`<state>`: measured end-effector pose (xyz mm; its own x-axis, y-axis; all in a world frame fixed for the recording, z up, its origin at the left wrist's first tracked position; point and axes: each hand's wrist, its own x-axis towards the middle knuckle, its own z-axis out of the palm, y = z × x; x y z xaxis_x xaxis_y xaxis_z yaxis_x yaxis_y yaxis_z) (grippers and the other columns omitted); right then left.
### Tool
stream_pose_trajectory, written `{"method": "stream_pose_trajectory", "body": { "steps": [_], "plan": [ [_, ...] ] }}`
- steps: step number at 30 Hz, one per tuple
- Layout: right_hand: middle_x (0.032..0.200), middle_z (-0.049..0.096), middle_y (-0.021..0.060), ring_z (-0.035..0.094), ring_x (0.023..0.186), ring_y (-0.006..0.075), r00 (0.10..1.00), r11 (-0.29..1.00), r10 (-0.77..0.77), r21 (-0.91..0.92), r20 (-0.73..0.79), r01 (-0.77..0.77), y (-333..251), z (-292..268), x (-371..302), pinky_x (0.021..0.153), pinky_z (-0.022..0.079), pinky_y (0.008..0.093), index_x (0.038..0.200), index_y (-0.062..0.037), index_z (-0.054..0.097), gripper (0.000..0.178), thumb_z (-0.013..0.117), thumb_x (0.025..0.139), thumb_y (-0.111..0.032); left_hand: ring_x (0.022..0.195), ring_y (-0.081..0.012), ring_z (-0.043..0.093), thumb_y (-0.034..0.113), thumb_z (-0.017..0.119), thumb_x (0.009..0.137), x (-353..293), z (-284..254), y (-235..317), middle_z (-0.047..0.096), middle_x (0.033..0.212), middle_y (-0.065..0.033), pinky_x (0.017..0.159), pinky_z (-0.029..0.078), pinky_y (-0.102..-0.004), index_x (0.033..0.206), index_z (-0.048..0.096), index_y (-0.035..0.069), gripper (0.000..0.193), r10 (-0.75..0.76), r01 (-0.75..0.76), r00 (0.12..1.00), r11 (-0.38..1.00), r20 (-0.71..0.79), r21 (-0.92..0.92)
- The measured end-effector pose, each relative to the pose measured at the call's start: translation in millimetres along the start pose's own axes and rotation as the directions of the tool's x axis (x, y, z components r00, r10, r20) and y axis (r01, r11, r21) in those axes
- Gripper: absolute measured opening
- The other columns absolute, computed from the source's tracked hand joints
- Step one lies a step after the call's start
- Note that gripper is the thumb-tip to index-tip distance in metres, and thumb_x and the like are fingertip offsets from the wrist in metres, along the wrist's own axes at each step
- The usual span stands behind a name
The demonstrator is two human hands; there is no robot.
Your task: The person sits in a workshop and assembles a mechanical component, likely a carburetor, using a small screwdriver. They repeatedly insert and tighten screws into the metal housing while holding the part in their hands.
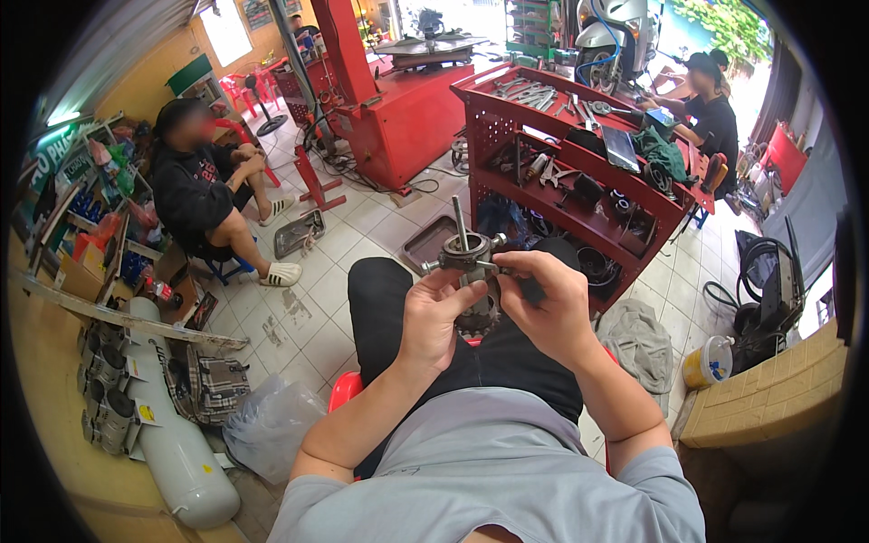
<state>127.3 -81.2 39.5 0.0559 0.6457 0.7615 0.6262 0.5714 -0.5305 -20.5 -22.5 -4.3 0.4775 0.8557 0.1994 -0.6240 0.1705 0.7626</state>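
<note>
Above my lap is a dark metal mechanical part, ring-shaped on top with bolts sticking out at its sides. A long threaded rod stands up from it, and a toothed round metal piece sits below, between my knees. My left hand grips the ring from the left, thumb in front of it. On the right side, my right hand has its fingers and thumb pinched at the ring's edge by a small metal piece. My fingers partly hide how the pieces join.
A red tool cart with wrenches stands ahead to the right. Metal trays lie on the tiled floor. One person sits at the left, another at the far right near a scooter. A gas cylinder lies at the left.
</note>
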Motion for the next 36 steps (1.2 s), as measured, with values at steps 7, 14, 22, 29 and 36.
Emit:
{"method": "stream_pose_trajectory", "body": {
  "steps": [7,14,22,29,36],
  "plan": [
    [0.083,0.065,0.0099,0.062,0.077,0.0256,0.991,0.981,-0.127,-0.146,0.034,0.130,-8,-3,2,0.071,0.049,0.0352,0.098,-0.0031,0.065,0.028,0.069,0.071,0.000,0.086,-0.0086,0.062,-0.005,0.067,0.082,-1,5,2,0.069,0.099,-0.0052,0.077,0.050,-0.0233,0.110,0.066,0.003,0.029,0.077,-0.077,0.997,0.994,0.004,0.071],
    [0.080,0.064,0.0105,0.062,0.075,0.0271,0.986,0.953,-0.124,-0.264,0.110,0.149,-15,-8,6,0.072,0.048,0.0367,0.097,-0.0017,0.063,0.024,0.069,0.074,-0.006,0.084,-0.0079,0.062,-0.004,0.068,0.082,0,3,-1,0.068,0.097,-0.0044,0.076,0.050,-0.0222,0.109,0.066,0.001,0.028,0.099,-0.090,0.994,0.980,-0.041,0.175],
    [0.057,0.052,0.0025,0.052,0.053,0.0192,0.985,0.804,-0.132,-0.570,0.106,0.169,-18,-4,6,0.056,0.033,0.0346,0.067,-0.0096,0.051,0.026,0.068,0.083,-0.021,0.085,-0.0069,0.060,-0.005,0.068,0.081,-2,4,-2,0.068,0.098,-0.0033,0.078,0.048,-0.0213,0.108,0.066,0.000,0.028,0.129,-0.113,0.990,0.965,-0.054,0.238],
    [0.049,0.046,0.0028,0.048,0.046,0.0206,0.990,0.798,-0.096,-0.586,0.106,0.140,-17,-3,5,0.055,0.030,0.0349,0.058,-0.0109,0.047,0.036,0.067,0.085,-0.024,0.089,-0.0103,0.061,-0.006,0.066,0.082,-4,7,-3,0.068,0.099,-0.0051,0.082,0.047,-0.0255,0.106,0.066,0.002,0.025,0.117,-0.103,0.992,0.973,-0.054,0.205],
    [0.066,0.057,0.0046,0.056,0.060,0.0206,0.983,0.866,-0.168,-0.465,0.078,0.185,-31,-11,6,0.059,0.034,0.0334,0.087,-0.0060,0.057,0.018,0.068,0.081,-0.018,0.082,-0.0089,0.063,-0.005,0.067,0.082,-1,0,-6,0.068,0.094,-0.0043,0.076,0.050,-0.0230,0.105,0.067,0.001,0.024,0.124,-0.107,0.990,0.975,-0.074,0.194]
  ]
}}
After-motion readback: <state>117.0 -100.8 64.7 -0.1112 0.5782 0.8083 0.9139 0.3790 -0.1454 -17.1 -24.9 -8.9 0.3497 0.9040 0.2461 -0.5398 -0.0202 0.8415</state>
